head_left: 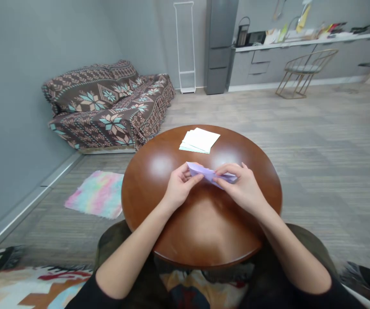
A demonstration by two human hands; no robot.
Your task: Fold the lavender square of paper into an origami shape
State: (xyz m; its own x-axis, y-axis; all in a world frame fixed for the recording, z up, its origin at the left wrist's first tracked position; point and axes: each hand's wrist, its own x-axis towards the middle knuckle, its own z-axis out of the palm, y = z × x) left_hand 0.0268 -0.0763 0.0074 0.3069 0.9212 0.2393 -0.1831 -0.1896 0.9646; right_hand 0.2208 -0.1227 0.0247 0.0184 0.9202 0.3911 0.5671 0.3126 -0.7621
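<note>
A folded sheet of purple paper (208,174) is held between my two hands, just above the round wooden table (204,227). My left hand (181,182) pinches its left end, thumb on the near side. My right hand (239,182) grips the right part between thumb and fingers, covering some of it. The paper's left end rises to a point, and a loose flap shows by my right palm. Beyond my hands, a stack of white and pale sheets of paper (200,140) lies on the table, slightly fanned.
A sofa with a patterned cover (107,107) stands at the back left, a fluffy pastel mat (96,193) on the floor before it. Farther back are a grey fridge (220,47), a kitchen counter (301,43) and a gold-framed chair (304,68).
</note>
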